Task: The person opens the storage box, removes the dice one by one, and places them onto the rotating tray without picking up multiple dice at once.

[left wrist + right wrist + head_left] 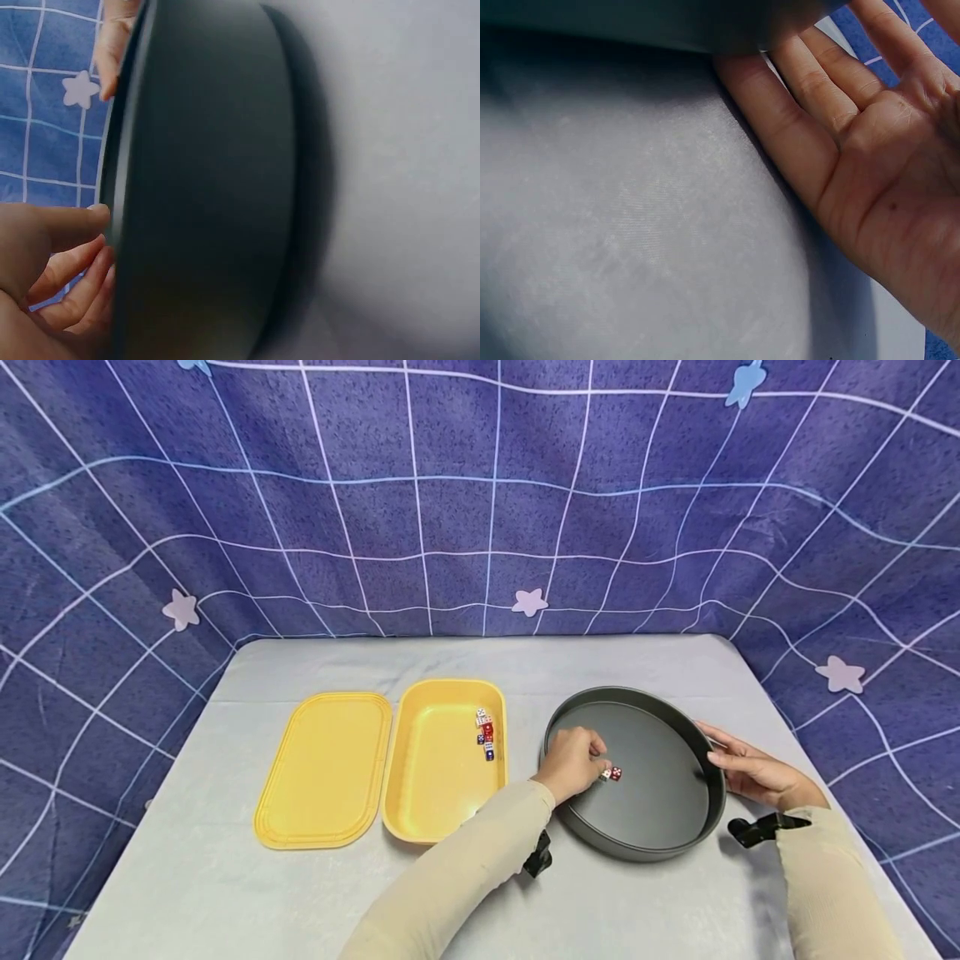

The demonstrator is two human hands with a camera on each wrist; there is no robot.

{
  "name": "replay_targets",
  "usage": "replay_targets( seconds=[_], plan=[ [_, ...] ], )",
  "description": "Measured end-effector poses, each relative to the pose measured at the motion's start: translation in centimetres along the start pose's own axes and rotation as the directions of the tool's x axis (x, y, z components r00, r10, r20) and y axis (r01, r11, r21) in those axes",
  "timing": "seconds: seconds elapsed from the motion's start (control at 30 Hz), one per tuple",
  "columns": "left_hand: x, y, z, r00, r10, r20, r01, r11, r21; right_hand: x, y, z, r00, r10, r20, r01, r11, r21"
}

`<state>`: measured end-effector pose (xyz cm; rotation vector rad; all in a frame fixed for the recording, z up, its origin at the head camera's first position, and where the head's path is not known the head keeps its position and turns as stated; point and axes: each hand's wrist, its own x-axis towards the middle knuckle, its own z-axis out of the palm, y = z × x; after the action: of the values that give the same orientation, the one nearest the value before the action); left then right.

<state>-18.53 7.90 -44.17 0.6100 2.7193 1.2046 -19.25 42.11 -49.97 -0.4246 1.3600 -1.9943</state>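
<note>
A dark grey round pan (645,810) stands on the right of the table. Inside it my left hand (573,763) reaches down, fingers bent, its fingertips at a white die (605,774). Right beside that die lies a red die (616,773). In the left wrist view the pan's wall (210,180) covers the dice and part of the left fingertips. My right hand (761,775) holds the pan's right rim, thumb over the edge and fingers along the outside. Seen from the right wrist, the palm (900,165) faces the pan and the fingertips are partly hidden.
Left of the pan is a yellow tray (420,793) with several white, red and blue dice (487,735) along its right side. A flat yellow lid (322,772) lies left of the tray. A blue grid-patterned curtain (480,510) surrounds the grey table (225,893).
</note>
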Motion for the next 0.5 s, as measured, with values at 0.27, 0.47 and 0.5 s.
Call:
replay_targets(
  seconds=[0.27, 0.47, 0.5],
  plan=[
    [-0.2, 0.7, -1.3, 1.0, 0.021, 0.009, -0.021, 1.0, 0.001, 0.0, 0.1, 0.0, 1.0, 0.0, 0.003, 0.0, 1.0, 0.008],
    [-0.7, 1.0, -2.4, 0.999, 0.029, 0.038, -0.029, 1.0, -0.012, 0.0, 0.2, 0.0, 1.0, -0.005, 0.001, 0.005, 1.0, -0.002],
    [-0.8, 1.0, -2.7, 0.999, 0.028, 0.041, -0.027, 0.999, -0.018, 0.0, 0.2, 0.0, 1.0, -0.007, 0.002, 0.007, 1.0, -0.005]
  ],
)
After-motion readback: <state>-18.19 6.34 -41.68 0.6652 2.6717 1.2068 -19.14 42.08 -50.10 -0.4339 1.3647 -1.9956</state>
